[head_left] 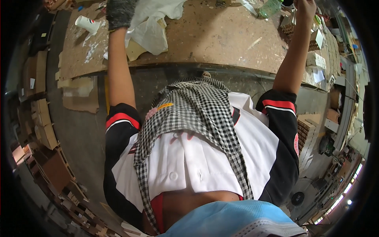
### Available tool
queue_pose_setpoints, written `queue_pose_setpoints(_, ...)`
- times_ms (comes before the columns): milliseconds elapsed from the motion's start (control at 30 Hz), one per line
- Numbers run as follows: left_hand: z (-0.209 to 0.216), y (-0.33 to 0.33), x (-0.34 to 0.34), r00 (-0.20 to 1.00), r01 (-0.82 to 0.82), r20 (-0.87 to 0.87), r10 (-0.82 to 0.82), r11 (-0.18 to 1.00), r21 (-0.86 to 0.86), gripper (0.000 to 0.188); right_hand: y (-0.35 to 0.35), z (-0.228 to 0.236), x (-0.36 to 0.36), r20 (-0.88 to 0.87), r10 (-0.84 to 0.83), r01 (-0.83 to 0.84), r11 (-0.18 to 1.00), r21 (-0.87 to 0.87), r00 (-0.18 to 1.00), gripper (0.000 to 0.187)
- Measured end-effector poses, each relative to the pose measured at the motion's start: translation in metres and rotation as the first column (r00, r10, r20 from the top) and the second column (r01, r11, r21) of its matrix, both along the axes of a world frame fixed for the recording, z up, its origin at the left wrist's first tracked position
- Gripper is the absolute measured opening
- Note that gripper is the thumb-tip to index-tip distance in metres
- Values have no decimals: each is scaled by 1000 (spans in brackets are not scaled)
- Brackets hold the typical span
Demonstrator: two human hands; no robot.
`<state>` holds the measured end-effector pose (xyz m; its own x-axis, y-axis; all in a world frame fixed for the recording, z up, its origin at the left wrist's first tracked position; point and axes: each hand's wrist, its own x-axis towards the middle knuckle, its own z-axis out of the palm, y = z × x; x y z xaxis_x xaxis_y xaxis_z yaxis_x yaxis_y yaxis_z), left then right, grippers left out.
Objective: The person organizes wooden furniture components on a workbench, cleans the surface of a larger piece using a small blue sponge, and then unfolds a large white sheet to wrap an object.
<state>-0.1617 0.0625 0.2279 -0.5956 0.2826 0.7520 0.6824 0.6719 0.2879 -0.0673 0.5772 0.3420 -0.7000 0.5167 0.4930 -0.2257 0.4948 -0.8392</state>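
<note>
We count two hands at the far bench, the gloved left hand (119, 12) and the bare right hand (306, 8), one white paper cup (87, 24) far left, one white cloth (152, 24), and one green bottle (271, 8) far right.

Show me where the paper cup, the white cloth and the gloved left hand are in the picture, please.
paper cup (87, 23): head view, on the side wall of the tipped-over cup.
white cloth (152, 27): head view, on its crumpled middle fold.
left hand (119, 12): head view, on the back of the grey glove.

left hand (120, 12): fingertips cut off | right hand (306, 7): grasp cut off
</note>
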Motion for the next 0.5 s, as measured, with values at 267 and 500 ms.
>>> queue_pose_setpoints(267, -4, -11, 83, 991, 26, 137, -1, 984, -174, 36, 15, -46, 25, 75, -331, 269, 861, 431, 940, 28)
queue_pose_setpoints(500, -103, 23, 185, 895, 345, 436, -96, 769, -538, 36, 54, -199, 87, 577, -429, -41, 778, 627, 695, 39)
